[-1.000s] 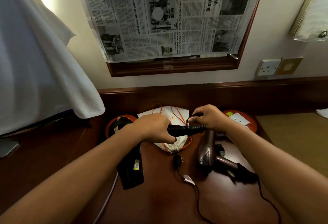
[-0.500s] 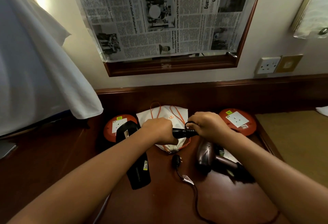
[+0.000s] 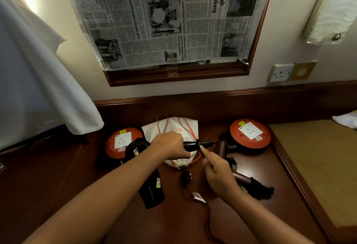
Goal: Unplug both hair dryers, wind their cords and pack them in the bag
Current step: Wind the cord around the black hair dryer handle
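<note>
Our left hand [image 3: 170, 146] had its grip curled round the handle of the black hair dryer [image 3: 146, 176], whose handle end and ribbed cord sleeve stuck out to the right of the fist while the body hung down toward the near left over the counter [image 3: 173, 220]. Our right hand [image 3: 218, 174] pinched the black cord [image 3: 199, 148] between thumb and forefinger, right where it looped round the handle end, the other fingers curled in below.

Just behind both hands lay the white drawstring bag [image 3: 185, 128] with its orange cords, flat on the counter, its gathered mouth pointing near. Below the hands the black plug [image 3: 186, 177] lay on the wood, free of any socket, with a white tag a little farther along its lead, which ran off toward the near edge.

Under and to the right of our right hand lay the brown hair dryer [image 3: 241, 176] on its side, its handle pointing right and a dark bundle of cord at the end of it.

An orange extension reel [image 3: 116, 143] with a white socket sat at the far left, partly behind the black dryer; a second orange reel [image 3: 249, 133] sat at the far right, near the brown dryer's nozzle. On the wall above hung a newspaper [image 3: 164, 17] taped over a wooden frame, with a wall socket [image 3: 281, 72] to its right.
</note>
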The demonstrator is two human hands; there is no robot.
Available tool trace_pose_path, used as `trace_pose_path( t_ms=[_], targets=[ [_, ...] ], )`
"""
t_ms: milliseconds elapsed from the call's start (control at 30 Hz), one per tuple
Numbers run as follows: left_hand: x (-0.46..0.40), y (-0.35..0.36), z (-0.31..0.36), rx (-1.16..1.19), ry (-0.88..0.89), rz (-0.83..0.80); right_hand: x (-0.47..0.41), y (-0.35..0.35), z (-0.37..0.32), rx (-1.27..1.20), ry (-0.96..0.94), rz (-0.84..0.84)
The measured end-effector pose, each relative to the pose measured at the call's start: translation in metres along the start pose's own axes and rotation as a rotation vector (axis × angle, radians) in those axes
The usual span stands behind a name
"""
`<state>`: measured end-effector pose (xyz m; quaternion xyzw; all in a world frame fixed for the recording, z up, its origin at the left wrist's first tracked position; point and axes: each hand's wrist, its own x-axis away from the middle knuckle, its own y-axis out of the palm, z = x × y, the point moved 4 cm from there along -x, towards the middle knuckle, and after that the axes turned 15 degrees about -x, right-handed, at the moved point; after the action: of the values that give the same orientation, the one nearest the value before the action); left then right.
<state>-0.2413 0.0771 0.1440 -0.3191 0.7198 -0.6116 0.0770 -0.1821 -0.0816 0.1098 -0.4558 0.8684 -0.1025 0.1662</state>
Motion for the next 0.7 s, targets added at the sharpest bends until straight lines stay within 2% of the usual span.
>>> trace_pose_path(
  t_ms=[233, 400, 533, 700],
  targets=[
    [0.002, 0.002, 0.004, -0.060, -0.018, 0.013, 0.001, 0.007, 0.004, 0.028, -0.059, -0.009],
    [0.004, 0.002, 0.007, -0.101, -0.028, 0.027, 0.000, 0.018, 0.007, -0.074, -0.033, -0.023],
    [0.001, -0.002, -0.003, 0.013, -0.047, 0.002, -0.003, 0.009, 0.007, -0.269, 0.025, 0.066],
    [0.003, -0.010, -0.010, 0.119, -0.023, 0.016, -0.003, 0.002, 0.020, -0.448, 0.215, 0.038]
  ],
)
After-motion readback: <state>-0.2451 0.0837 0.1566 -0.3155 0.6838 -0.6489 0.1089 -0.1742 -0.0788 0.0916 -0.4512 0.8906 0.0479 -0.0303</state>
